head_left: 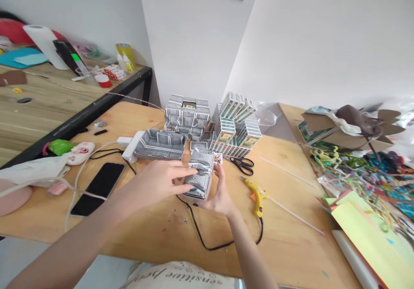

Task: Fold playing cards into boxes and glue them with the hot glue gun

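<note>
A box-like piece built of grey patterned playing cards is between my two hands above the table. My right hand grips it from the right, with the thumb at its near end and the fingers along the side. The fingers of my left hand are spread, their tips touching its top and left side. Behind it lies an open tray-shaped card piece. Farther back stands a larger card structure. A loose playing card shows past my right fingertips.
Stacked card packs stand at the back. Scissors and a yellow glue gun with a trailing cord lie right. A phone, a power strip and cables lie left. Colourful scraps fill the right.
</note>
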A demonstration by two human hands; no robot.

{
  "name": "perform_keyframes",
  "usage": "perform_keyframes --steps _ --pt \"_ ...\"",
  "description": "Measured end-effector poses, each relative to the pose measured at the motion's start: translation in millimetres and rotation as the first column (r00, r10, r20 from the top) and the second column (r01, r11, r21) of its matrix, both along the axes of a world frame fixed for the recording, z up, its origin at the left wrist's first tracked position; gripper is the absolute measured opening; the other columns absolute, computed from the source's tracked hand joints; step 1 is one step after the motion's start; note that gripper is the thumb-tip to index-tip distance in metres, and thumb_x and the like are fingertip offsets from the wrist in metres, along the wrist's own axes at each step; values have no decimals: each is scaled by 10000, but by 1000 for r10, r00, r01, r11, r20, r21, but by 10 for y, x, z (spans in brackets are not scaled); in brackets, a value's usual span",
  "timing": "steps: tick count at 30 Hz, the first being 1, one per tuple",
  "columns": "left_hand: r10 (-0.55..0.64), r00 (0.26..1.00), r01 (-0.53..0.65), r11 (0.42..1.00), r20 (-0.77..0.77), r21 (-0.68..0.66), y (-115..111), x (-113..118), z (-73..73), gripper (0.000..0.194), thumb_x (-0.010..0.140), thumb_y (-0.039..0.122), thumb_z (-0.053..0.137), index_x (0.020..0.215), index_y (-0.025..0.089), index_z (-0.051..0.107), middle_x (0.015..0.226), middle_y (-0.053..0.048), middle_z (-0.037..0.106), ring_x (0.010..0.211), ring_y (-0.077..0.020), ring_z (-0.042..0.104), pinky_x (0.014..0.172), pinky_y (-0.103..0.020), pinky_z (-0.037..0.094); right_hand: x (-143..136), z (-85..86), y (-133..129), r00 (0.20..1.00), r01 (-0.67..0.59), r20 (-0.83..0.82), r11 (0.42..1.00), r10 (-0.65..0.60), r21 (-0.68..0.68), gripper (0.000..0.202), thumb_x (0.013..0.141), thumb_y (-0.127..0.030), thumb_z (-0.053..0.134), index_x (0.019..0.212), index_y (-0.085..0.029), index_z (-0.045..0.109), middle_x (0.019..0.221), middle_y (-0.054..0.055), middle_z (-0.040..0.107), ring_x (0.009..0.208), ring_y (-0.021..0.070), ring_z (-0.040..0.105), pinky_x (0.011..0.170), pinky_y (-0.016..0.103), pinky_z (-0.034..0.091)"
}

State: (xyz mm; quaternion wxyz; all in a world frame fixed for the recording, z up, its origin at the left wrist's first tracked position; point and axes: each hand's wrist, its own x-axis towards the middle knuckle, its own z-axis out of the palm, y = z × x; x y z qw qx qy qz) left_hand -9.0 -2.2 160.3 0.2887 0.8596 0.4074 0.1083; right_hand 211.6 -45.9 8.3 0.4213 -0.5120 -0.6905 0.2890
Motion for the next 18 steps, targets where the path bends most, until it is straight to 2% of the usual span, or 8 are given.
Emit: perform_keyframes --steps 2,3,7,12,18 --pt "3 991 24 980 -137 196 12 -17 120 305 829 443 542 1045 277 681 930 -29 583 635 -133 548 614 -281 402 14 72 21 999 -23 46 1000 23 -2 1239 481 -399 820 1431 -218 47 1459 159 237 1338 358 272 1090 529 246" --pt "-14 984 57 969 -179 240 20 -14 168 272 825 424 549 1006 275 688 933 -27 565 636 -132 542 600 -278 389 18 118 31 997 -37 66 999 37 -2 1223 481 -397 818 1429 -205 69 1449 163 250 1335 356 276 1092 523 244" --pt "-167 969 201 962 -184 184 50 38 250 207 774 314 591 951 242 672 1038 -13 569 776 -150 586 676 -264 410 29 283 54 983 -90 161 996 90 -7 1198 475 -398 814 1420 -204 104 1433 162 259 1335 350 262 1094 510 243" --pt "-111 967 153 972 -229 176 20 89 212 393 686 318 643 1060 202 616 1099 -35 591 866 -213 609 735 -309 426 35 364 60 967 -104 231 994 105 -16 1204 459 -397 817 1424 -210 122 1411 154 286 1323 360 260 1082 519 251" --pt "-111 951 158 977 -288 146 -20 123 252 298 684 281 619 974 214 610 933 -10 632 839 -222 613 683 -316 409 28 372 73 965 -125 231 992 125 -13 1239 425 -384 833 1430 -220 128 1415 146 264 1312 356 260 1083 523 252"
